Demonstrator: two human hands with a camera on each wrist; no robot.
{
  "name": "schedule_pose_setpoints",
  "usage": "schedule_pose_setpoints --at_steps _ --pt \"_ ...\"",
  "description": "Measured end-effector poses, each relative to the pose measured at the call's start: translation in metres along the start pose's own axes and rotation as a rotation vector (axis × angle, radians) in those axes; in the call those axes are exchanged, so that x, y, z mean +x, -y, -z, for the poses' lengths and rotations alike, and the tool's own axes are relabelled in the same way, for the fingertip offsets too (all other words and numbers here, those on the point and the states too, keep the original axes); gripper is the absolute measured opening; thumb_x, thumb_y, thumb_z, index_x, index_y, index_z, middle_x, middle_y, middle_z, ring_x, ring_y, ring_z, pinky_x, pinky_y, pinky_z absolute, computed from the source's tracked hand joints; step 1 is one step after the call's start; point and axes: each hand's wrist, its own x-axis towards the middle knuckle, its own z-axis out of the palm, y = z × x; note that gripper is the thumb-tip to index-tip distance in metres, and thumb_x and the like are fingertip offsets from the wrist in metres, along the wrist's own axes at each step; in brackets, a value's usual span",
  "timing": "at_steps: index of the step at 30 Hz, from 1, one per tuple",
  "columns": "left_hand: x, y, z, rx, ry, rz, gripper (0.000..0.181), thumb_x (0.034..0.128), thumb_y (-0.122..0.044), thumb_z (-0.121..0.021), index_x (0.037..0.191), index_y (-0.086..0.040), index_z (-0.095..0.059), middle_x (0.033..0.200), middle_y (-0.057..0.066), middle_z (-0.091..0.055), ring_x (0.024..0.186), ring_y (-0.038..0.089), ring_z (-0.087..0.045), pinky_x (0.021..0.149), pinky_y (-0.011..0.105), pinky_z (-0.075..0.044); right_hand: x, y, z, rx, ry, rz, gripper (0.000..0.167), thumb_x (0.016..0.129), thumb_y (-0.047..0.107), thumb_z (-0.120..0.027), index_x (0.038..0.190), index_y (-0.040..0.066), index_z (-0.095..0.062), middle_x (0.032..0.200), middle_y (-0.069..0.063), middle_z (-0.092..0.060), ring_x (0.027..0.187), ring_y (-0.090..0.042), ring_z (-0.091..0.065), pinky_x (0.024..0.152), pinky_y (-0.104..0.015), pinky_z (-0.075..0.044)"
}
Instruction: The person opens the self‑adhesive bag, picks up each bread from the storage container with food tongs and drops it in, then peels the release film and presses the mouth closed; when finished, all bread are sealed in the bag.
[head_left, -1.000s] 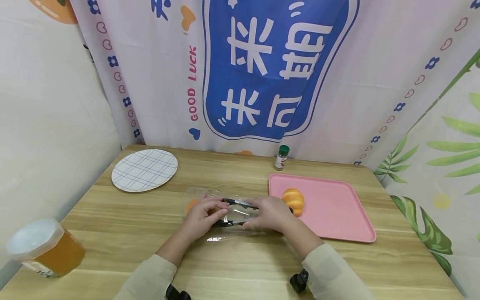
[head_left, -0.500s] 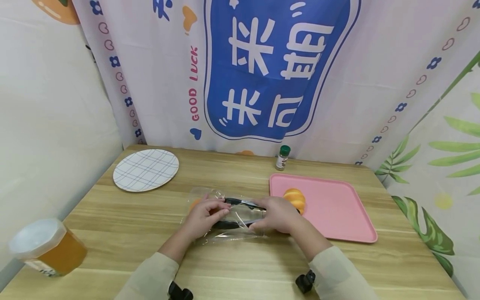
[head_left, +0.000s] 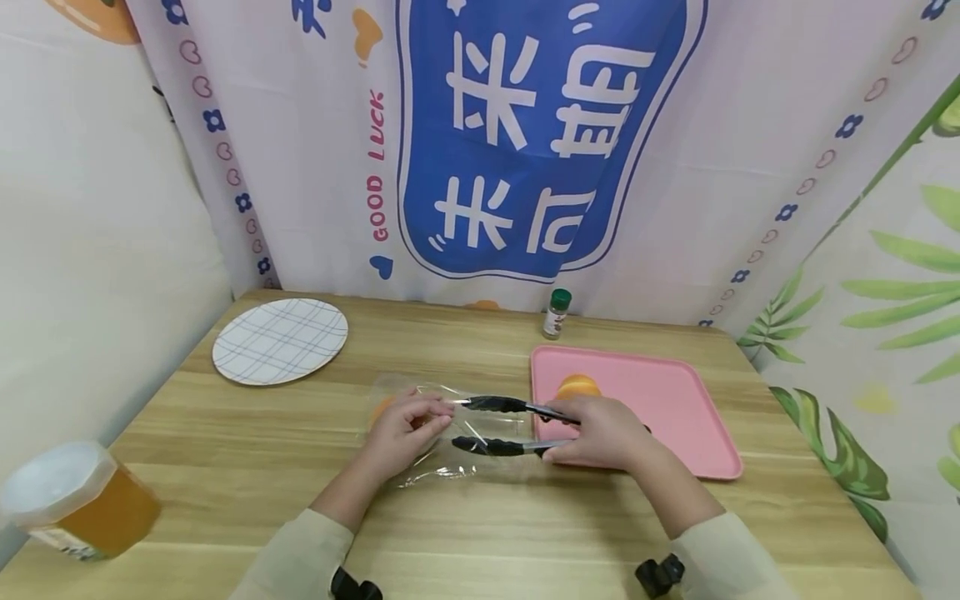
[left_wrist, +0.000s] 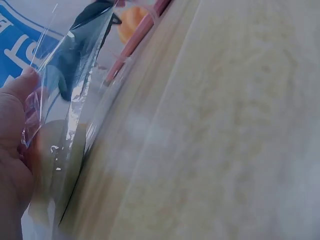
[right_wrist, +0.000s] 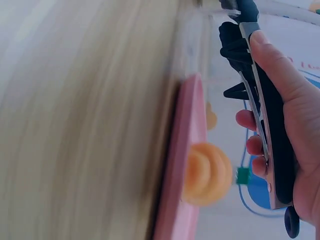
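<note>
Near the middle of the table lies a clear plastic bag (head_left: 450,472), its edge pinched by my left hand (head_left: 403,437). An orange-brown item (head_left: 380,409) shows inside it, mostly covered by that hand; its kind is unclear. My right hand (head_left: 606,432) grips a pair of tongs (head_left: 495,447) with black tips and metal arms. The tongs are spread apart, their tips pointing left at the bag. In the right wrist view, the fingers curl around the tongs' handle (right_wrist: 280,145). A bread roll (head_left: 577,386) sits on the pink tray (head_left: 682,417), partly hidden behind the right hand.
A white plate with a checked line pattern (head_left: 281,342) lies at the back left. A jar of amber contents (head_left: 112,512) stands at the front left. Behind the tray is a small green-capped bottle (head_left: 556,314). A printed cloth (head_left: 322,167) hangs behind the table.
My right hand has moved right with the tongs, drawing their tips away from my left hand. The left hand stays at the bag. More of the roll is now covered.
</note>
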Motion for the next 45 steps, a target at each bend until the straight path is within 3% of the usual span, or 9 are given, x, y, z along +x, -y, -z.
schedule_pose_setpoints --at_steps 6,10,16,27,45 --pt "-0.001 -0.004 0.001 0.031 -0.038 -0.007 0.010 0.0855 -0.011 -0.074 0.095 -0.011 -0.076 0.111 0.010 -0.073 0.115 0.032 -0.063 0.103 0.053 -0.045 -0.025 -0.019 0.016 -0.026 -0.043 -0.007 0.075 0.070 0.065 -0.077 0.130 0.022 -0.064 0.111 0.002 -0.071 0.102 -0.019 -0.066 0.089 -0.045 -0.055" --pt "0.000 -0.005 0.001 0.045 -0.056 -0.035 0.011 0.0853 -0.010 -0.074 0.096 -0.010 -0.076 0.109 0.009 -0.074 0.114 0.031 -0.064 0.102 0.051 -0.047 -0.043 -0.034 0.025 0.015 -0.107 -0.014 0.077 0.068 0.063 -0.079 0.129 0.017 -0.065 0.117 -0.002 -0.071 0.108 -0.024 -0.067 0.092 -0.048 -0.055" --pt "0.001 -0.004 0.002 0.062 -0.076 -0.060 0.011 0.0844 -0.009 -0.075 0.095 -0.010 -0.076 0.105 0.005 -0.075 0.112 0.030 -0.065 0.097 0.047 -0.049 -0.061 -0.062 0.037 0.028 -0.205 -0.046 0.079 0.067 0.054 -0.084 0.128 0.007 -0.064 0.114 -0.009 -0.071 0.103 -0.029 -0.067 0.084 -0.050 -0.056" --pt "-0.001 -0.002 0.004 0.048 -0.070 -0.062 0.011 0.0840 -0.009 -0.075 0.095 -0.009 -0.076 0.105 0.006 -0.075 0.112 0.030 -0.064 0.098 0.046 -0.049 -0.063 -0.106 0.041 -0.029 -0.082 -0.206 0.097 0.069 0.062 -0.079 0.140 0.002 -0.051 0.136 -0.025 -0.057 0.122 -0.046 -0.055 0.095 -0.063 -0.047" --pt "-0.002 0.000 -0.002 0.025 -0.059 -0.060 0.011 0.0840 -0.009 -0.075 0.095 -0.008 -0.076 0.104 0.005 -0.075 0.114 0.031 -0.064 0.100 0.050 -0.048 -0.051 -0.132 0.034 0.005 0.037 -0.234 0.108 0.067 0.070 -0.076 0.144 0.001 -0.045 0.138 -0.030 -0.051 0.125 -0.051 -0.049 0.096 -0.065 -0.045"
